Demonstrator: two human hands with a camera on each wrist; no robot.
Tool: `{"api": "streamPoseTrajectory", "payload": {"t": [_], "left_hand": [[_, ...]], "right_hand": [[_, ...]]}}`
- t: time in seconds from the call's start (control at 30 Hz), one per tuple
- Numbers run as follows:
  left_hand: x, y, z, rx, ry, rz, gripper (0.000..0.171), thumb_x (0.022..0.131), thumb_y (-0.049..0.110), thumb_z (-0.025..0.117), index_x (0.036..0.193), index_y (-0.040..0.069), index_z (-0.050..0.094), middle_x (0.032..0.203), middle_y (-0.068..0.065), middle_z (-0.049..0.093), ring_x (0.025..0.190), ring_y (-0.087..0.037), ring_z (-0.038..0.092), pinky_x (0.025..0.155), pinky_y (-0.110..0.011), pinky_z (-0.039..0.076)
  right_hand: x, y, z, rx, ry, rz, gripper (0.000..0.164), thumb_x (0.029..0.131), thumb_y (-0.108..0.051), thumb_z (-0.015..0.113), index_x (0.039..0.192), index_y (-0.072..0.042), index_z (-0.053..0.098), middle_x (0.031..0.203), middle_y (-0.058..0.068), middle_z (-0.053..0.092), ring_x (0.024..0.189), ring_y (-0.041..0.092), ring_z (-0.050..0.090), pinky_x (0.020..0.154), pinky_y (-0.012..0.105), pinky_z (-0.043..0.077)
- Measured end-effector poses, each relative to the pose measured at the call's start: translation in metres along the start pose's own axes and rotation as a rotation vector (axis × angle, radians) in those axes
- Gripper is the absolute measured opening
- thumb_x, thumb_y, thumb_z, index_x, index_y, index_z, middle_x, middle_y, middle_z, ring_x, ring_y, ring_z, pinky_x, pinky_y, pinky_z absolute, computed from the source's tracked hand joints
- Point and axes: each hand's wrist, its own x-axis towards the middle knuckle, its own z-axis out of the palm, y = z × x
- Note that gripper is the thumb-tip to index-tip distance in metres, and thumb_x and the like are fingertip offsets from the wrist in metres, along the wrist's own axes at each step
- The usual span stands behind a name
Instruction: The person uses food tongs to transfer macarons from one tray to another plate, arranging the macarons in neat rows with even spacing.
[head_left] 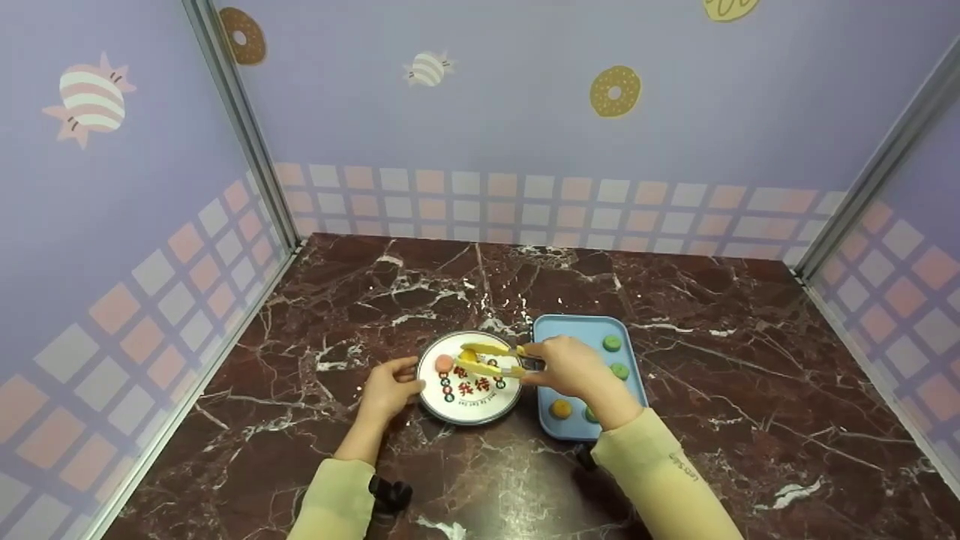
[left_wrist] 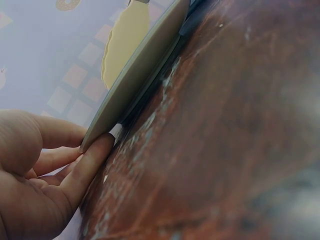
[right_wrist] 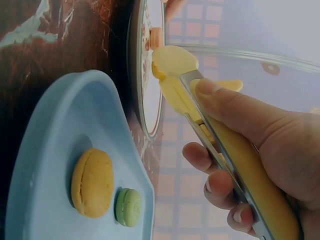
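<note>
My right hand (head_left: 574,367) grips yellow-tipped metal tongs (right_wrist: 235,165) over the right part of a round white plate (head_left: 469,411) with red lettering. Between the tong tips is a yellow macaron (head_left: 469,355), mostly covered by a tip in the right wrist view; whether it touches the plate I cannot tell. Beside it on the plate lies a pink macaron (head_left: 444,364). My left hand (head_left: 388,391) pinches the plate's left rim (left_wrist: 90,140), with the thumb and fingers on opposite faces.
Just right of the plate is a light blue tray (head_left: 551,431). It bears a yellow macaron (right_wrist: 93,183) and several green macarons (head_left: 611,343), partly hidden by my right arm. Dark red marbled tabletop (head_left: 360,300) surrounds them, with patterned panels (head_left: 487,135) behind and at both sides.
</note>
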Motion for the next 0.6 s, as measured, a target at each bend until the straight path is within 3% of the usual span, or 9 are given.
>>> {"api": "streamPoseTrajectory", "payload": {"t": [0.4, 0.6], "left_hand": [[0.0004, 0.0003, 0.0001, -0.006, 0.003, -0.004, 0.051, 0.084, -0.01, 0.07, 0.134, -0.014, 0.059, 0.124, -0.035, 0.066, 0.111, -0.042, 0.07, 0.077, -0.037, 0.069], [0.0009, -0.0004, 0.0002, 0.014, 0.005, 0.002, 0.05, 0.085, -0.009, 0.07, 0.134, -0.013, 0.06, 0.124, -0.034, 0.066, 0.111, -0.042, 0.07, 0.076, -0.036, 0.069]], "right_hand": [[0.0021, 0.0037, 0.0042, 0.007, 0.008, -0.04, 0.041, 0.086, -0.036, 0.082, 0.117, -0.01, 0.076, 0.1, 0.011, 0.079, 0.087, 0.033, 0.073, 0.078, 0.05, 0.063], [0.0018, 0.0044, 0.0034, 0.026, -0.008, -0.015, 0.044, 0.085, -0.035, 0.083, 0.12, -0.009, 0.075, 0.105, 0.013, 0.078, 0.092, 0.037, 0.073, 0.083, 0.053, 0.062]]}}
